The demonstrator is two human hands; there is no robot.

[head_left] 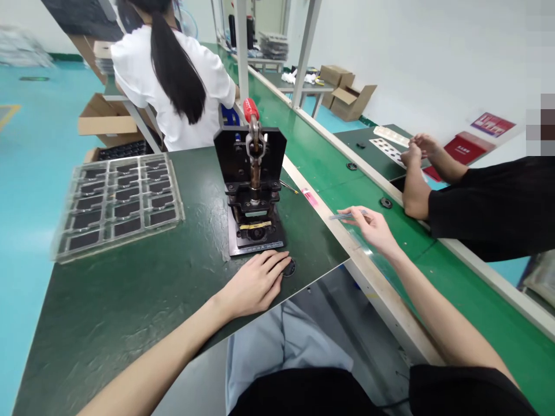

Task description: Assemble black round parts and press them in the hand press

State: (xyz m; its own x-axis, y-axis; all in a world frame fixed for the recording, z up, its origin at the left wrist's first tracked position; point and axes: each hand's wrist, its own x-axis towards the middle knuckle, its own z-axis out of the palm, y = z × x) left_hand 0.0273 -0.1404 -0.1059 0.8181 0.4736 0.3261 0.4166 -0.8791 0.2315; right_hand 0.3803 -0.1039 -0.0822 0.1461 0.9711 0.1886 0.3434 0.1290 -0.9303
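My left hand [259, 283] lies on the dark green table with its fingers stretched out, fingertips at the edge of a small round black part [289, 267]. Just beyond it stands a black toggle press [255, 173] with a red-tipped lever and a strip of yellow tape low on its front. Over the rail beside the conveyor, my right hand [368, 226] pinches slim grey tweezers [340, 216] that point left. Nothing shows between the tweezer tips.
A clear tray [176, 205] of black parts sits on the left. Round black parts [385, 203] lie on the green conveyor [329, 179]. A co-worker's hands [418, 149] hover near a dotted sheet [387, 149] across it. Another person [182, 75] in white sits ahead.
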